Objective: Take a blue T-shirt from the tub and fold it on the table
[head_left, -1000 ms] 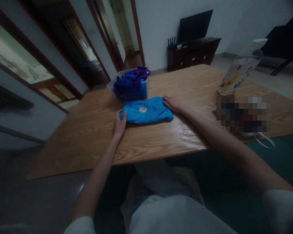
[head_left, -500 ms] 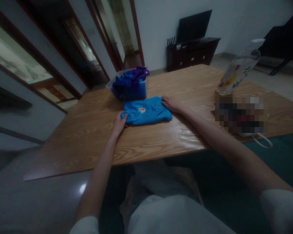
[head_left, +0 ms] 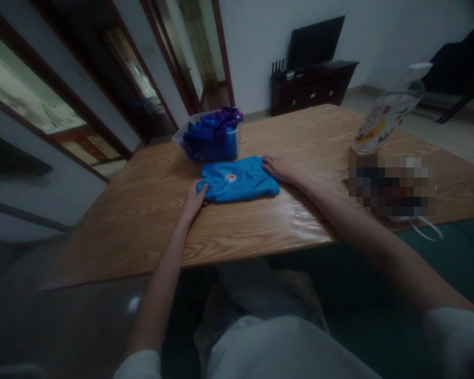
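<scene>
A folded bright blue garment [head_left: 239, 179] with a small white and red emblem lies on the wooden table [head_left: 150, 210]. My left hand [head_left: 195, 200] rests at its left end, fingers curled against the cloth edge. My right hand [head_left: 278, 168] lies on its right end, fingers pressed on the fabric. Just behind the garment stands a clear plastic box [head_left: 211, 137] stuffed with blue and purple cloth.
A clear plastic bottle [head_left: 387, 113] with a colourful label stands at the right of the table, beside a blurred patch with white cords. A dark TV cabinet [head_left: 312, 87] stands by the far wall. Doorways are at the left.
My left hand has slid slightly right along the garment's left end. The garment and my right hand have hardly moved.
</scene>
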Motion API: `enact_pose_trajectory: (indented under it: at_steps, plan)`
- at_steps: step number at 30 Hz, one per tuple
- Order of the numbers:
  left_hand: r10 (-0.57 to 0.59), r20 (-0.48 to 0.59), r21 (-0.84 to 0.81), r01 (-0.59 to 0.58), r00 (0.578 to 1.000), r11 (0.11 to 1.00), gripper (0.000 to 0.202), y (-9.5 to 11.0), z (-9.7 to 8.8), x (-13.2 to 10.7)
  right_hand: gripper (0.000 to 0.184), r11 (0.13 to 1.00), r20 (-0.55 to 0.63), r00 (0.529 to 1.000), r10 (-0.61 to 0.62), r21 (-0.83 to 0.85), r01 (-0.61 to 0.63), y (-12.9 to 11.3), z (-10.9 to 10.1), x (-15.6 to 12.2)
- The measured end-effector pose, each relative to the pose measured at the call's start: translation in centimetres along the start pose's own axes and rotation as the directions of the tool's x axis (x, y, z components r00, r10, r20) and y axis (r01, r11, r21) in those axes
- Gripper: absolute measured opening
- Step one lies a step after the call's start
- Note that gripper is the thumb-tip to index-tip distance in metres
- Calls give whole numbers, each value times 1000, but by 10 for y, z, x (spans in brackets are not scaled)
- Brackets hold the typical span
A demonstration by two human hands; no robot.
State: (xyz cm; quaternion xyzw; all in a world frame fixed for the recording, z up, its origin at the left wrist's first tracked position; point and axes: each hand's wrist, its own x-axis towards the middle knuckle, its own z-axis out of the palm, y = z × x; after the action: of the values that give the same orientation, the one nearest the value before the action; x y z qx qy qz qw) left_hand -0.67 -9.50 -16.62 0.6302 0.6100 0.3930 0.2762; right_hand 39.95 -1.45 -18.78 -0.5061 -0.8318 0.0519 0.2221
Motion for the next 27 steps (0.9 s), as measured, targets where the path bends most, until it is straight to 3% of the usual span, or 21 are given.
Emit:
enact_pose_trajectory:
  at_steps: [27]
  plan:
    - [10, 0, 9, -10, 1000, 1000, 38, 5, 0, -4, 53, 999, 7, 1000, 1, -37, 0, 1, 1, 0]
